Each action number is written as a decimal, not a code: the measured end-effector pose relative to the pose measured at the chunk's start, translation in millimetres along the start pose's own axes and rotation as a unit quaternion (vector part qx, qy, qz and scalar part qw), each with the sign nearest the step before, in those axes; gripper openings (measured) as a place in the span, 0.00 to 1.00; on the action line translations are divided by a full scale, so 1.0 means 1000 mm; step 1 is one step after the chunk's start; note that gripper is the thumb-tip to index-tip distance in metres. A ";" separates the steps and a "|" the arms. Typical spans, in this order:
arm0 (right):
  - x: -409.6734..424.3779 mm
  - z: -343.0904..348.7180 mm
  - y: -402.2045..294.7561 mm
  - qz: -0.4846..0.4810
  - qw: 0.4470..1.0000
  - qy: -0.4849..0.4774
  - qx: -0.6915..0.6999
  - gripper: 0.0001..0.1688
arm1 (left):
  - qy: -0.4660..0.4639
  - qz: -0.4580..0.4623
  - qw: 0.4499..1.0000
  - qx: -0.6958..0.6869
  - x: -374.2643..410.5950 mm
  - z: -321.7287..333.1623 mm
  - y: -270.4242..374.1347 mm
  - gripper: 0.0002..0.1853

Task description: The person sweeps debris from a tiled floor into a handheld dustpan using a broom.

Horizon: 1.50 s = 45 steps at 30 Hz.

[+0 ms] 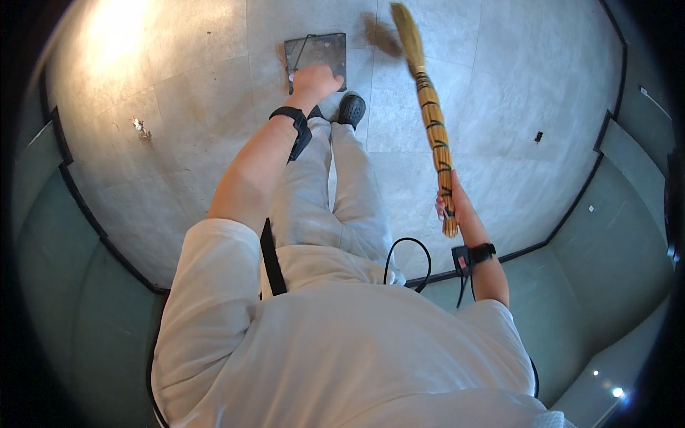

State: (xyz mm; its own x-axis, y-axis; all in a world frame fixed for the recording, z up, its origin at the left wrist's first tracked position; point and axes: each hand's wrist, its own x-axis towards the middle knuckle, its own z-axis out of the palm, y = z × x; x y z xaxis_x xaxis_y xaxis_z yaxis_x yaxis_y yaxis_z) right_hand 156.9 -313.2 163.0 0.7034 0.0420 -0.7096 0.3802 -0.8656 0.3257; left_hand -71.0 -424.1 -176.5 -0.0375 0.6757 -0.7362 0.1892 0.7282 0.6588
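Note:
My left hand (317,83) is closed in a fist over a dark, flat, square dustpan (326,53). A thin wire handle runs from the pan's far edge to the fist, and the part inside my fingers is hidden. In my right hand (460,200) is the lower end of a straw hand broom (432,117), its handle bound with dark cord in several places. The broom's bristle head points away from me, above the floor to the right of the dustpan, and casts a shadow there.
Grey floor tiles (417,182) carry a crumpled scrap (139,127) at left and a small dark piece (538,137) at right. A white bit (591,208) shows on the green wall (583,251). My dark shoe (351,109) stands just below the dustpan. A black cable (412,239) loops by my hip.

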 end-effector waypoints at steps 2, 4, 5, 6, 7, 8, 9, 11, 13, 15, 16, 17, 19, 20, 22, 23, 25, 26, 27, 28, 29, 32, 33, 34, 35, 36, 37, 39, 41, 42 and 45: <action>0.037 -0.014 -0.014 -0.076 0.997 0.006 -0.019 0.39 | 0.000 -0.009 1.000 0.000 -0.004 -0.003 -0.003 0.21; 0.056 -0.013 -0.034 -0.094 0.994 0.052 0.006 0.40 | -0.005 -0.012 1.000 0.001 -0.007 -0.002 -0.002 0.21; 0.073 -0.025 -0.042 -0.133 0.990 0.041 -0.028 0.40 | -0.005 -0.014 1.000 0.000 -0.010 0.000 0.000 0.21; 0.089 -0.034 -0.053 -0.147 0.988 0.040 -0.006 0.39 | -0.009 -0.014 1.000 -0.001 -0.010 0.001 0.002 0.21; 0.095 -0.030 -0.068 -0.162 0.986 0.037 0.014 0.39 | -0.021 -0.018 1.000 0.007 -0.007 0.001 0.003 0.21; 0.100 -0.026 -0.079 -0.177 0.983 0.041 0.012 0.38 | -0.032 -0.022 0.999 0.015 -0.003 0.000 0.003 0.21; 0.087 -0.004 -0.096 -0.193 0.980 0.043 0.008 0.37 | -0.042 -0.029 0.998 0.023 0.001 0.000 0.003 0.21; 0.091 0.023 -0.113 -0.221 0.973 0.068 0.007 0.36 | -0.037 -0.038 0.998 0.033 0.001 -0.006 0.004 0.22; 0.155 0.027 -0.117 -0.188 0.975 0.065 0.099 0.35 | -0.035 -0.041 0.998 0.039 0.001 -0.009 0.006 0.22; 0.160 0.063 -0.131 -0.085 0.978 0.015 0.188 0.35 | -0.026 -0.051 0.998 0.040 0.003 -0.009 0.007 0.22; 0.173 0.069 -0.128 -0.081 0.981 0.028 0.176 0.34 | -0.023 -0.047 0.998 0.039 0.002 -0.009 0.010 0.22; 0.183 0.071 -0.125 -0.049 0.989 -0.013 0.138 0.33 | -0.021 -0.043 0.998 0.038 0.002 -0.009 0.014 0.22; 0.228 0.083 -0.090 -0.120 0.989 -0.059 0.069 0.35 | -0.018 -0.039 0.998 0.042 0.004 -0.008 0.019 0.22; 0.205 0.111 -0.092 -0.095 0.988 -0.065 0.105 0.37 | -0.011 -0.048 0.998 0.048 0.005 -0.009 0.017 0.21; 0.190 0.156 -0.081 -0.039 0.979 -0.072 0.187 0.41 | -0.012 -0.050 0.997 0.050 0.003 -0.012 0.017 0.21; 0.205 0.173 -0.075 -0.010 0.971 -0.081 0.226 0.43 | -0.014 -0.051 0.998 0.046 0.001 -0.016 0.015 0.21; 0.195 0.199 -0.066 0.031 0.963 -0.127 0.236 0.44 | -0.012 -0.055 0.997 0.043 0.001 -0.015 0.012 0.21; 0.183 0.209 -0.059 0.057 0.960 -0.142 0.236 0.44 | -0.012 -0.058 0.997 0.047 0.000 -0.011 0.007 0.21; 0.172 0.214 -0.047 0.084 0.955 -0.156 0.238 0.44 | -0.014 -0.059 0.997 0.050 0.000 -0.006 0.004 0.21; 0.160 0.218 -0.035 0.082 0.962 -0.169 0.198 0.44 | -0.009 -0.057 0.997 0.044 -0.001 -0.002 0.000 0.21; 0.150 0.215 -0.031 0.147 0.949 -0.179 0.213 0.44 | -0.003 -0.055 0.998 0.038 0.000 0.003 -0.004 0.21; 0.111 0.197 -0.025 0.169 0.936 -0.272 0.149 0.41 | -0.004 -0.056 0.998 0.040 0.001 -0.003 -0.003 0.21; 0.104 0.187 -0.026 0.166 0.929 -0.307 0.125 0.40 | -0.007 -0.056 0.997 0.045 0.001 -0.006 -0.001 0.21; 0.098 0.175 -0.028 0.164 0.920 -0.341 0.101 0.39 | -0.001 -0.049 0.998 0.035 0.000 -0.005 0.000 0.20; 0.092 0.161 -0.031 0.210 0.899 -0.361 0.128 0.39 | 0.005 -0.042 0.999 0.026 0.000 -0.003 0.001 0.20; 0.085 0.146 -0.033 0.257 0.874 -0.382 0.155 0.39 | 0.010 -0.036 0.999 0.020 -0.004 -0.003 -0.001 0.20; 0.076 0.132 -0.035 0.303 0.845 -0.400 0.185 0.39 | 0.009 -0.036 0.999 0.018 -0.006 -0.006 0.001 0.20; 0.049 0.107 -0.055 0.362 0.800 -0.409 0.249 0.34 | 0.015 -0.041 0.999 0.013 -0.011 -0.012 0.006 0.20; 0.026 0.080 -0.069 0.364 0.787 -0.411 0.280 0.31 | 0.009 -0.042 0.999 0.011 -0.012 -0.015 0.007 0.20; 0.017 0.068 -0.076 0.353 0.800 -0.401 0.272 0.31 | 0.009 -0.046 0.999 0.009 -0.013 -0.016 0.005 0.20; -0.009 0.043 -0.083 0.310 0.832 -0.369 0.276 0.28 | 0.006 -0.044 0.999 0.021 -0.018 -0.012 -0.004 0.21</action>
State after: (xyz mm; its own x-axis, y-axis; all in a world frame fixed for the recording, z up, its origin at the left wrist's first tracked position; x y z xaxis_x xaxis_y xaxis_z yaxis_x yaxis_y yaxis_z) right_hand 93.2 -263.4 115.8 0.0241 -0.6386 -0.7692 -0.3945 -0.7130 0.5796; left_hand -83.1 -437.6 -163.6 -0.0665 0.6113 -0.7886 0.2256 0.7791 0.5849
